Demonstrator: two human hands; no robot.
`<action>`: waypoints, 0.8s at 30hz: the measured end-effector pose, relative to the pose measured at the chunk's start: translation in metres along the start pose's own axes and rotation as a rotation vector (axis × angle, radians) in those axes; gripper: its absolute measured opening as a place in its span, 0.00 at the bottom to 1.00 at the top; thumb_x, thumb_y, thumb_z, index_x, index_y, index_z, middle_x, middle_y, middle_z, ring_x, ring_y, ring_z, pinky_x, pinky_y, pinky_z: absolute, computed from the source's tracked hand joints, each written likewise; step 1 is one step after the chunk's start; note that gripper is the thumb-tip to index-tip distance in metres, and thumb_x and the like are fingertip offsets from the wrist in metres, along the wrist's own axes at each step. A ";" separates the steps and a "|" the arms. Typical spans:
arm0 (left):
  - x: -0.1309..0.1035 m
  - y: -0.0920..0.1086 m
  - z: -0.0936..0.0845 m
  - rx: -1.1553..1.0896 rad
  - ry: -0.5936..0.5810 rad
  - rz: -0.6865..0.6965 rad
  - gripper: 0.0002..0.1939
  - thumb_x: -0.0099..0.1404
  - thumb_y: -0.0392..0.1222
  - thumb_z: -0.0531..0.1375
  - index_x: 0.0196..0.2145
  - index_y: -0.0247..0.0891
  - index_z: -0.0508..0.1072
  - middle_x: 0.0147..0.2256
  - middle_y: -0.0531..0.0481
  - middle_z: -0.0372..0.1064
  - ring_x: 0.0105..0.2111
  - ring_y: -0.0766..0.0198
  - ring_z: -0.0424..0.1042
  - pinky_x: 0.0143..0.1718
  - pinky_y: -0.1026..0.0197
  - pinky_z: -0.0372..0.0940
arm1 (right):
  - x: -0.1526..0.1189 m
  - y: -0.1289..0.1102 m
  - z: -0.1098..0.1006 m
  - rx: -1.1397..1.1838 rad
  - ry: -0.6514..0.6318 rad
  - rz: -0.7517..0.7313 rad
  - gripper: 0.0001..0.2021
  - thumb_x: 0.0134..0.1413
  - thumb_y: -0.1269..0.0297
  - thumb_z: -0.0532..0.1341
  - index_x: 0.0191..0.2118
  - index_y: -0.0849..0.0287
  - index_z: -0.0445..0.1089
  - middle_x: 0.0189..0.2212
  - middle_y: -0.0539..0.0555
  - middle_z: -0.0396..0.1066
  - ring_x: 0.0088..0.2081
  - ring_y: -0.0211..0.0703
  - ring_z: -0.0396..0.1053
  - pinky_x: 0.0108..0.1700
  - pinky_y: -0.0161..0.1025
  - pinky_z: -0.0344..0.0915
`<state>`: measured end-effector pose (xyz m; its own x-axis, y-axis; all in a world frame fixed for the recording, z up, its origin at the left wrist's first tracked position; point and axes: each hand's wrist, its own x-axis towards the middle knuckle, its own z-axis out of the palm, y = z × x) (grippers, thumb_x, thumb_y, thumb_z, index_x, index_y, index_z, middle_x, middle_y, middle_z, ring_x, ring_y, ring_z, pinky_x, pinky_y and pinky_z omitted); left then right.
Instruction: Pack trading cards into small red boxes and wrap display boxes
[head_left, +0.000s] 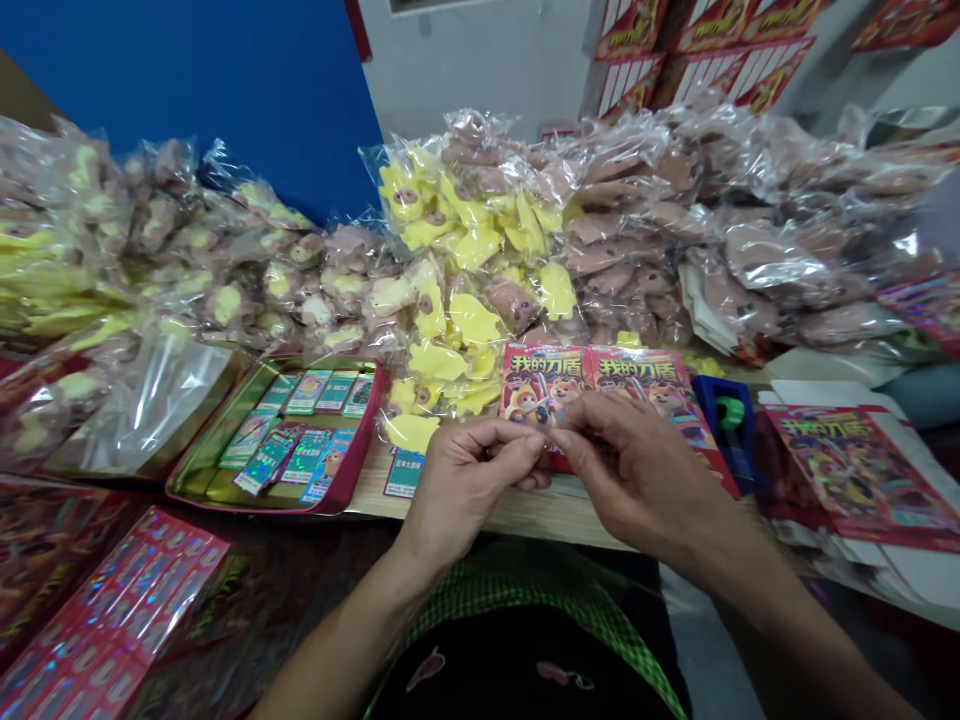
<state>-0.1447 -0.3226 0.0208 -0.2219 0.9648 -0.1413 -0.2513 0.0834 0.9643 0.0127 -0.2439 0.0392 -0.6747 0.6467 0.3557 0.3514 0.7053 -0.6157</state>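
Note:
My left hand [469, 480] and my right hand [637, 470] meet at the table's front edge, their fingertips pinched close together. Whatever lies between the fingers is too small or hidden to make out. Just behind them, red printed boxes [544, 385] with cartoon bears and Chinese lettering lie side by side, partly covered by my right hand. A small teal card [405, 472] rests on the table left of my left hand. Further left, an open tin tray [367, 430] with a red outer wall and gold inside holds several teal and blue cards [304, 455].
Clear plastic bags of yellow and brown bear-shaped pieces [472, 320] are piled along the back. A blue tape dispenser [731, 425] stands right of the boxes, beside more printed packaging [862, 470]. Shiny red printed sheets [120, 610] lie at lower left.

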 end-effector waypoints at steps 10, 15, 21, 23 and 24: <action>0.004 0.000 0.006 -0.198 -0.055 -0.120 0.10 0.59 0.43 0.72 0.37 0.35 0.85 0.30 0.48 0.79 0.28 0.72 0.76 0.33 0.72 0.70 | -0.008 -0.002 0.000 -0.432 0.285 -0.107 0.03 0.65 0.70 0.57 0.39 0.58 0.67 0.35 0.55 0.70 0.40 0.53 0.66 0.47 0.51 0.57; 0.002 0.001 0.008 -0.209 -0.064 -0.079 0.08 0.58 0.42 0.71 0.35 0.36 0.85 0.29 0.50 0.78 0.28 0.73 0.73 0.36 0.72 0.70 | -0.007 -0.015 0.001 -0.515 0.165 -0.215 0.07 0.63 0.75 0.55 0.39 0.59 0.68 0.35 0.58 0.70 0.42 0.55 0.65 0.54 0.55 0.58; -0.001 -0.001 0.007 -0.021 -0.073 0.037 0.07 0.64 0.40 0.67 0.37 0.37 0.86 0.30 0.50 0.78 0.31 0.71 0.72 0.37 0.70 0.67 | -0.005 -0.014 0.001 -0.462 0.057 -0.207 0.08 0.59 0.77 0.54 0.35 0.59 0.67 0.34 0.57 0.68 0.40 0.53 0.63 0.51 0.54 0.58; -0.003 -0.001 0.007 0.012 -0.082 0.058 0.06 0.64 0.39 0.67 0.37 0.38 0.86 0.30 0.51 0.78 0.31 0.71 0.72 0.37 0.70 0.67 | -0.006 -0.013 0.004 -0.444 0.045 -0.209 0.09 0.55 0.79 0.53 0.35 0.59 0.66 0.34 0.56 0.67 0.39 0.52 0.62 0.50 0.53 0.58; -0.004 -0.001 0.008 0.016 -0.085 0.059 0.06 0.64 0.39 0.68 0.36 0.38 0.86 0.29 0.51 0.78 0.31 0.71 0.72 0.36 0.70 0.67 | -0.006 -0.012 0.006 -0.431 0.051 -0.206 0.09 0.53 0.79 0.52 0.35 0.58 0.65 0.33 0.56 0.67 0.39 0.51 0.62 0.50 0.53 0.58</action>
<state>-0.1361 -0.3243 0.0220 -0.1555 0.9857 -0.0651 -0.2252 0.0288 0.9739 0.0088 -0.2581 0.0406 -0.7297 0.4870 0.4800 0.4582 0.8693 -0.1855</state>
